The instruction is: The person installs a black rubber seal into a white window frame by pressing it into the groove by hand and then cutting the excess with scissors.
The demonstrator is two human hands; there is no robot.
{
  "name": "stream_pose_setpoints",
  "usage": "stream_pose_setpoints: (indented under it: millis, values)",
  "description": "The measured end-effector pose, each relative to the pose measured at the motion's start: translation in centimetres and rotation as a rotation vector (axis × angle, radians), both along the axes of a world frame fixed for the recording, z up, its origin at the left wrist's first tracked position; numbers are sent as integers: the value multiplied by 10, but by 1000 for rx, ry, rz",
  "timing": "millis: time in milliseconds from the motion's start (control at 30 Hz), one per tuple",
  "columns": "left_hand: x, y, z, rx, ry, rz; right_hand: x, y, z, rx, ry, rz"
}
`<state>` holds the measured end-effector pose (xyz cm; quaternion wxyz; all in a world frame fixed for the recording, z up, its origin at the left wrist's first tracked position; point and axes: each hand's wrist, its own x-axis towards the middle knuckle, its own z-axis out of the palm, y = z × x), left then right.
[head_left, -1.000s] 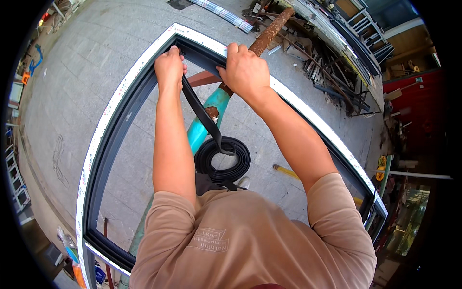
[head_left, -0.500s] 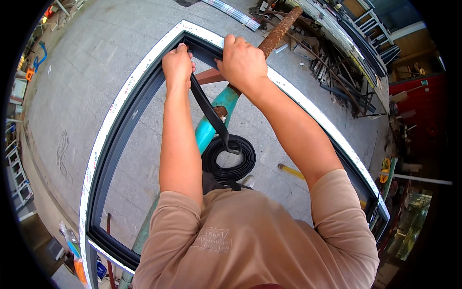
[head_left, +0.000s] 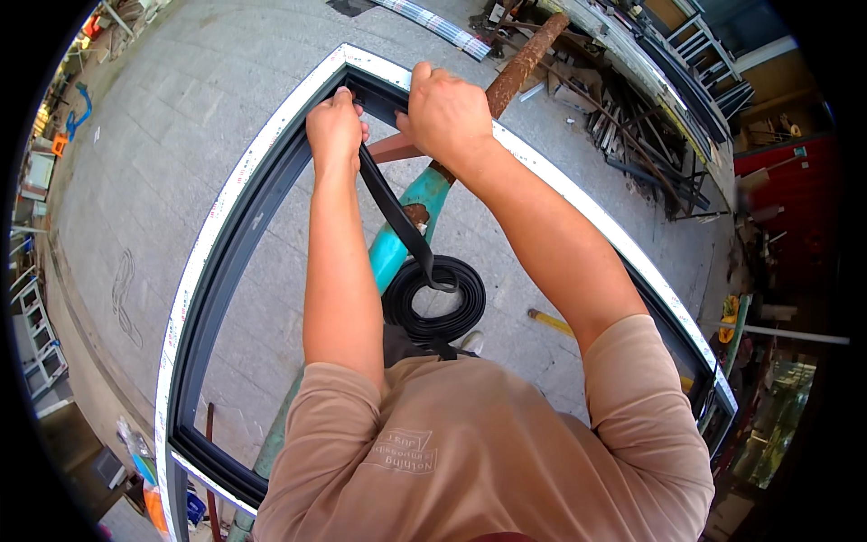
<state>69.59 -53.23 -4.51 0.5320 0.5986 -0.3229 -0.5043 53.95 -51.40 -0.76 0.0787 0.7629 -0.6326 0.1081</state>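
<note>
A large window frame (head_left: 219, 206), black inside with a white film-covered outer face, lies around my arms. At its far corner my left hand (head_left: 334, 131) is closed, thumb up, on a flat black rubber strip (head_left: 395, 212). The strip hangs from that hand toward a coil of the same strip (head_left: 468, 312) below the frame opening. My right hand (head_left: 449, 113) curls over the frame's far right side near the same corner, its fingers wrapped around the profile. Its fingertips are partly hidden.
Beneath the frame runs a turquoise pipe (head_left: 390, 257) beside a rusty pipe (head_left: 528, 63). Metal scraps (head_left: 623, 126) lie piled at the far right. A yellow tube (head_left: 551, 321) is on the paved floor, and a ladder (head_left: 38, 334) stands at the left edge.
The view has shifted slightly. My right hand has moved a little left along the frame toward the corner; my left hand keeps its hold on the strip.
</note>
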Motion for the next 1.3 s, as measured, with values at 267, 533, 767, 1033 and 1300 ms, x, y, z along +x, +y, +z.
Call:
stream_pose_setpoints:
  millis: [267, 533, 767, 1033, 1300]
  values:
    - [6, 2, -8, -7, -5, -33, 28, -34, -15, -33, -45, 25]
    - [-4, 67, -1, -63, -212, -92, 25, -33, -10, -8, -70, 18]
    - [-10, 57, -6, -48, -493, -51, 24, -37, -15, -37, -100, 30]
    - [29, 33, -23, -159, -652, 4, 24, -35, -22, -114, -94, 37]
    - [36, 30, -45, -195, -702, 10, 26, -28, -2, 26, -101, 25]
